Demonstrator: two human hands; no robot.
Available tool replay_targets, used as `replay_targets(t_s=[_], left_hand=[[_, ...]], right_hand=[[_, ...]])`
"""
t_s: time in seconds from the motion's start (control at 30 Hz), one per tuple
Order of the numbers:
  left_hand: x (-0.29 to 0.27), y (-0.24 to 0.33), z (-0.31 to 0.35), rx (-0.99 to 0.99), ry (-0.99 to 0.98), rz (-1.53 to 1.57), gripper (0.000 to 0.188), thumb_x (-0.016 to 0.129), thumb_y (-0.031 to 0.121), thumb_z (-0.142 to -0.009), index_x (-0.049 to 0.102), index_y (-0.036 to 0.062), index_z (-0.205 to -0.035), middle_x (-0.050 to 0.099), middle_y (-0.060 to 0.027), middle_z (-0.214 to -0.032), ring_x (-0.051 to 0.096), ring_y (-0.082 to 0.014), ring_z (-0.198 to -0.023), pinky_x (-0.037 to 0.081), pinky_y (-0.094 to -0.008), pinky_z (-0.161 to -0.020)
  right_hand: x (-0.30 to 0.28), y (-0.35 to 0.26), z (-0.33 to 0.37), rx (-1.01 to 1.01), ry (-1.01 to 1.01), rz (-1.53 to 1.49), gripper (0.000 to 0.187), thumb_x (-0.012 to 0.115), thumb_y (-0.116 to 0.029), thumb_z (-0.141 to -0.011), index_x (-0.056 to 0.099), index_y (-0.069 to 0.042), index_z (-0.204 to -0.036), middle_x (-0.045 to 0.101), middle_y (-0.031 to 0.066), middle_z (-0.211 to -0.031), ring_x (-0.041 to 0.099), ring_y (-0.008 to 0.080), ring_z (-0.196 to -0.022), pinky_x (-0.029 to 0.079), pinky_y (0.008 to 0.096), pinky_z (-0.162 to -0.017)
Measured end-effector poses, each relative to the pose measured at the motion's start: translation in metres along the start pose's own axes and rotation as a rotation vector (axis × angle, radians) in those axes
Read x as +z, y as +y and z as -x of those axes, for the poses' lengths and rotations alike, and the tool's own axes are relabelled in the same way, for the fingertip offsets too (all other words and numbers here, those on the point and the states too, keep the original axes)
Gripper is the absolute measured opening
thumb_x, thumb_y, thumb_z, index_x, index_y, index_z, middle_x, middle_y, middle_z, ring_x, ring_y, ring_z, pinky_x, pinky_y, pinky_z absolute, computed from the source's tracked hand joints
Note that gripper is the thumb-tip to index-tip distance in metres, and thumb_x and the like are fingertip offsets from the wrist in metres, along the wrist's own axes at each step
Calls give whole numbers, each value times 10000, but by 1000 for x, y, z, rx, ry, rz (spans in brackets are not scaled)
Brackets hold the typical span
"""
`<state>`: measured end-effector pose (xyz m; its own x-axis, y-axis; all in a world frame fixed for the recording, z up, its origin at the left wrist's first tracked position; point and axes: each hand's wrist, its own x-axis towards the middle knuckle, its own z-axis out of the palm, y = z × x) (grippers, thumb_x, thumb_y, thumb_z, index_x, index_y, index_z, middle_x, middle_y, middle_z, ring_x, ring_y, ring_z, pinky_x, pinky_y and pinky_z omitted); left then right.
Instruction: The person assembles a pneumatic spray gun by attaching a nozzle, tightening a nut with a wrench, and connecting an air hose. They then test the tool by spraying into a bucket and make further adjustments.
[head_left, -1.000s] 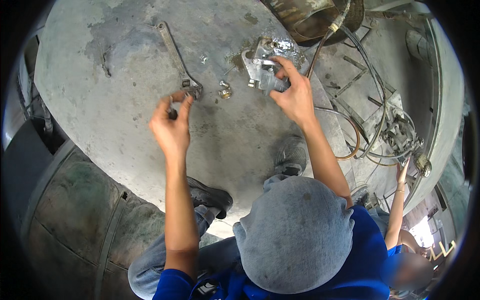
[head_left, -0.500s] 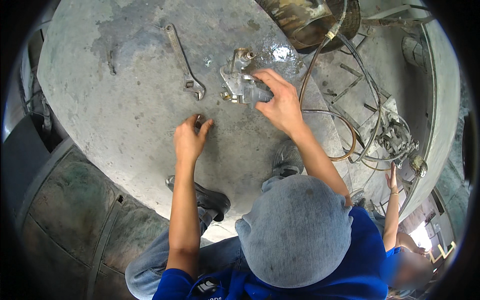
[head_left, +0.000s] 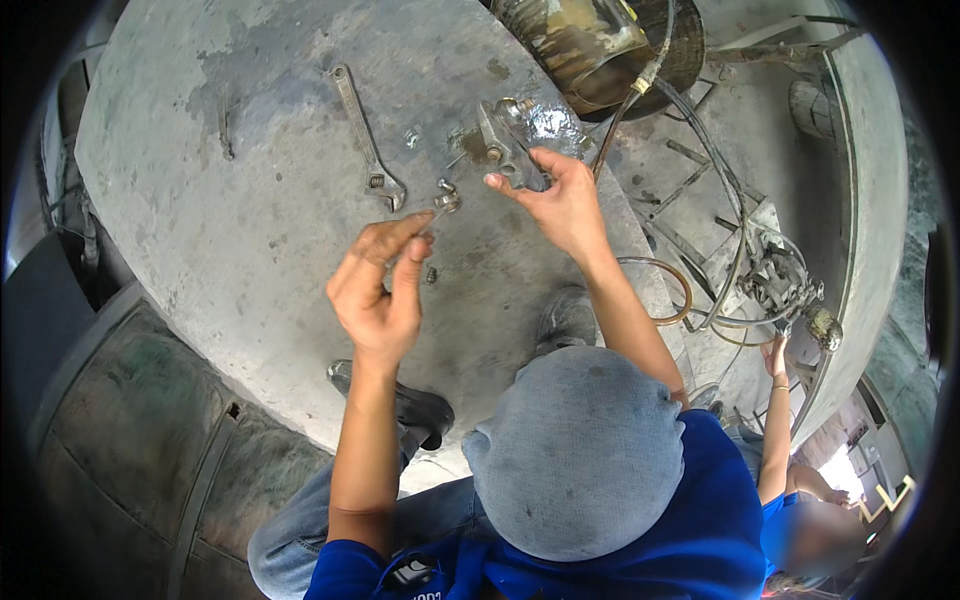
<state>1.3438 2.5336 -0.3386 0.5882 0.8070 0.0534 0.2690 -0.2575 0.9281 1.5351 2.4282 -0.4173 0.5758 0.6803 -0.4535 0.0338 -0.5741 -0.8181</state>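
Observation:
My right hand (head_left: 565,208) is closed round a metal spray gun (head_left: 505,145), thumb and fingers on its body, tilted just over the grey surface. My left hand (head_left: 378,285) is raised, thumb and fingertips pinched together; whatever small thing is between them is blurred. Just past those fingertips is a small metal fitting (head_left: 447,198); I cannot tell whether they touch it. Another small dark fitting (head_left: 431,274) lies beside the left hand. An adjustable wrench (head_left: 366,140) rests flat ahead of the left hand.
A thin metal piece (head_left: 226,125) lies at the far left. At the far right stands a stained bucket (head_left: 590,60), with hoses (head_left: 735,170) running down past it. A co-worker's arm (head_left: 778,420) reaches toward a crusted metal assembly (head_left: 785,280). Below is my shoe (head_left: 425,410).
The spray gun has turned and shifted slightly right in my right hand. My left hand has lifted and turned, uncovering a small dark fitting on the surface. The view has shifted slightly.

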Motion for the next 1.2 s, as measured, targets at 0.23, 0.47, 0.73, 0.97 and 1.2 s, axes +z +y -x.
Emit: replay_targets(t_s=[0.23,0.47,0.73,0.97,1.2], left_hand=[[24,-8,6,261,-47,-160,209,740,-84,-857,747,-45,-1063,760,-153,-1005,741,-257,-837,594,-328,-740],[39,-13,18,321,-17,-237,229,717,-80,-888,733,-58,-1115,762,-154,-1022,745,-259,-884,600,-342,-770],[62,-34,16,241,132,-566,159,745,-1,-902,764,-14,-1059,766,-135,-952,740,-247,-814,579,-329,-689],[63,-30,11,15,75,-389,93,733,49,-930,730,-40,-955,691,-139,-772,613,-219,-591,473,-333,-550],[71,-27,10,-79,94,-246,95,704,31,-928,684,-62,-929,718,-195,-882,676,-309,-684,519,-375,-616]], right_hand=[[5,-2,2,-54,60,23,389,907,-236,-782,741,54,-982,756,143,-842,665,166,-735,535,348,-727],[7,-6,4,-25,113,87,372,895,-200,-768,744,33,-1016,761,165,-870,726,228,-779,549,362,-748],[28,-16,18,-180,224,160,422,775,-37,-705,709,49,-1113,722,249,-1007,702,428,-945,565,447,-827],[27,-16,17,-157,223,216,469,774,-46,-704,693,55,-1155,722,239,-1063,699,431,-963,564,450,-846],[26,-11,21,-223,245,256,500,768,-29,-704,675,48,-1188,706,224,-1101,689,426,-983,562,449,-854]])
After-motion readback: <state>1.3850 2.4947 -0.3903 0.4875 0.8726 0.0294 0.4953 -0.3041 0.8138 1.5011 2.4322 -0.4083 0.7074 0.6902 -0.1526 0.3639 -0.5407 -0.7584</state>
